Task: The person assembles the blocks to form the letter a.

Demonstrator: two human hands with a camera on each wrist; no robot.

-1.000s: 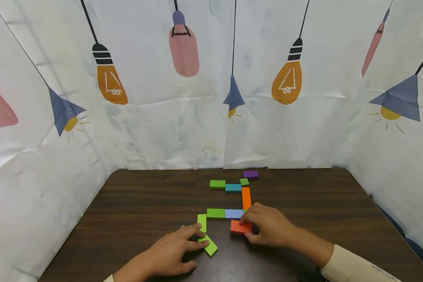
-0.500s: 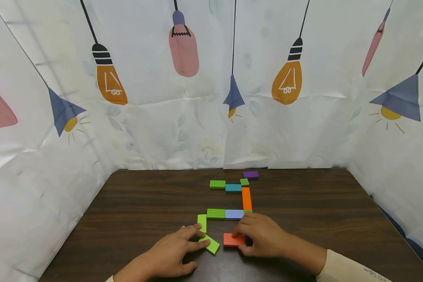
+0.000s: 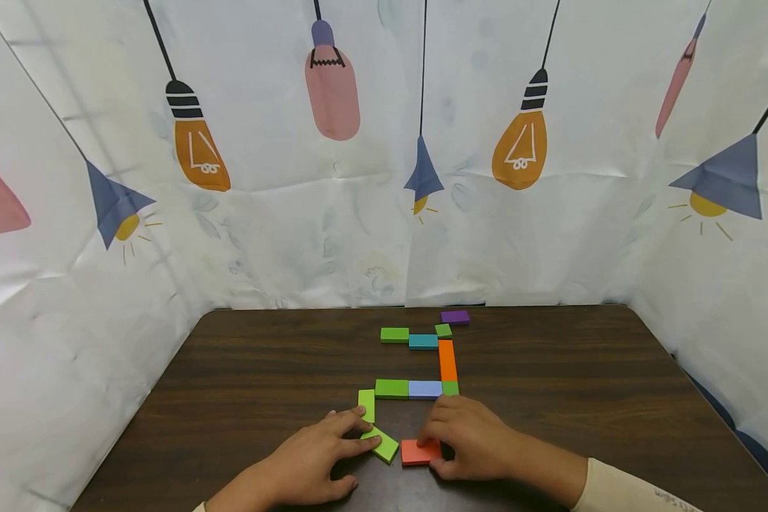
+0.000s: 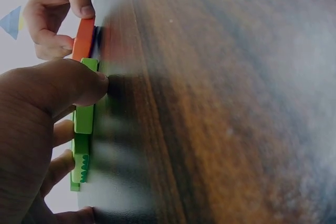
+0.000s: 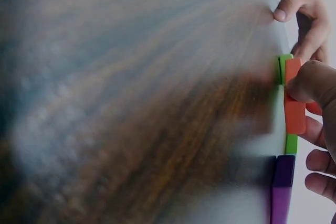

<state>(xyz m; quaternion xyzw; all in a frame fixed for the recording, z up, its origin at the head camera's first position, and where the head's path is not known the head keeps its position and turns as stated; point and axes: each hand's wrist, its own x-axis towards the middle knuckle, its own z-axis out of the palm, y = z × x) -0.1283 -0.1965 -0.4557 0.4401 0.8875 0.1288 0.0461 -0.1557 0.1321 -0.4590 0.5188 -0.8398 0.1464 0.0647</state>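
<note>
My right hand [image 3: 480, 441] pinches a flat red-orange block [image 3: 414, 454] at its right end, thumb at the near side and index finger on top. Just right of a slanted lime block [image 3: 386, 446], it lies lengthwise across the table. My left hand [image 3: 310, 455] rests its extended fingertips on that slanted block and on a second lime block [image 3: 366, 400] behind it. In the left wrist view the red-orange block [image 4: 84, 38] appears close beyond the green block [image 4: 85, 116]. The right wrist view shows my thumb [image 5: 310, 85] against the red-orange block's face.
A winding line of blocks runs back across the dark wooden table [image 3: 262, 370]: green [image 3: 392, 388], lavender [image 3: 425, 389], small green [image 3: 450, 388], orange [image 3: 447, 360], teal [image 3: 424, 342], and green [image 3: 395, 334]. Behind them lies a purple block [image 3: 455, 317]. A patterned curtain [image 3: 294, 242] hangs behind.
My right hand has brought the red-orange block toward me and slightly left, beside the slanted lime block. That lime block has turned a little under my left fingers, which stay in place.
</note>
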